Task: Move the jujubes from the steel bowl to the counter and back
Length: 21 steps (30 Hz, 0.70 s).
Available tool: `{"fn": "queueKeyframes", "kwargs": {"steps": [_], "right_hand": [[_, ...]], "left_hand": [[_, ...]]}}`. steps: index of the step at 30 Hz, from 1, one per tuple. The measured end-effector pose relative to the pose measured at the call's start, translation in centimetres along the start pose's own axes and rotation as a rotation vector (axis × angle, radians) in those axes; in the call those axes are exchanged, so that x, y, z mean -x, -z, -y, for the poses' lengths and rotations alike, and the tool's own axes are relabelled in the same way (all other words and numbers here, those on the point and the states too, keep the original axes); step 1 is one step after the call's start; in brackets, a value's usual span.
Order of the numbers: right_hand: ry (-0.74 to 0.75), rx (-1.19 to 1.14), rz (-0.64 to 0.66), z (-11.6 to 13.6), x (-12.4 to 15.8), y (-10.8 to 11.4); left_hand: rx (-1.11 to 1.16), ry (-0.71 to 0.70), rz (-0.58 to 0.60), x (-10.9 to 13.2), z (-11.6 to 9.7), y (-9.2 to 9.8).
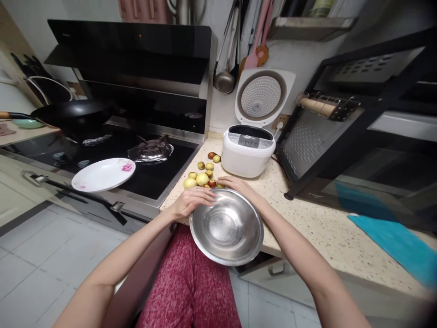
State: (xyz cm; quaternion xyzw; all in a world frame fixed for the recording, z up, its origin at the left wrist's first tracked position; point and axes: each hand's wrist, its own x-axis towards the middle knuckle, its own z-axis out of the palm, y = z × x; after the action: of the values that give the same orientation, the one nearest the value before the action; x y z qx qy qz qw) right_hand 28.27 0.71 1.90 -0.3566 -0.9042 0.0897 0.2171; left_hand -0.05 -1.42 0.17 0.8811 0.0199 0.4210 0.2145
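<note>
A shiny steel bowl (226, 225) is tilted towards me at the counter's front edge, part of it above my legs; no fruit shows inside. My left hand (193, 200) lies at its far left rim, fingers stretched to the right over the edge. Behind the far rim, my right hand (241, 186) is open, its fingers laid out leftwards beside the fruit. Just beyond the bowl is a loose pile of jujubes (202, 178), yellow-green and some reddish-brown. What supports the bowl from below is hidden.
A white rice cooker (248, 152) stands behind the fruit with its lid up. To the left, a floral plate (102, 175) overhangs the front of the black stove (184, 157), where a wok (73, 116) sits. A blue cloth (396, 246) and dark rack (307, 150) are right.
</note>
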Motion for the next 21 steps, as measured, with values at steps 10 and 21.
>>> {"fn": "queueKeyframes", "kwargs": {"steps": [10, 21], "right_hand": [[0.057, -0.034, -0.276, 0.2, 0.7, 1.5], [0.224, -0.44, -0.013, 6.1, 1.3, 4.1]], "left_hand": [[-0.029, 0.03, 0.018, 0.1, -0.3, 0.1], [-0.041, 0.013, 0.008, 0.1, -0.5, 0.1]]}}
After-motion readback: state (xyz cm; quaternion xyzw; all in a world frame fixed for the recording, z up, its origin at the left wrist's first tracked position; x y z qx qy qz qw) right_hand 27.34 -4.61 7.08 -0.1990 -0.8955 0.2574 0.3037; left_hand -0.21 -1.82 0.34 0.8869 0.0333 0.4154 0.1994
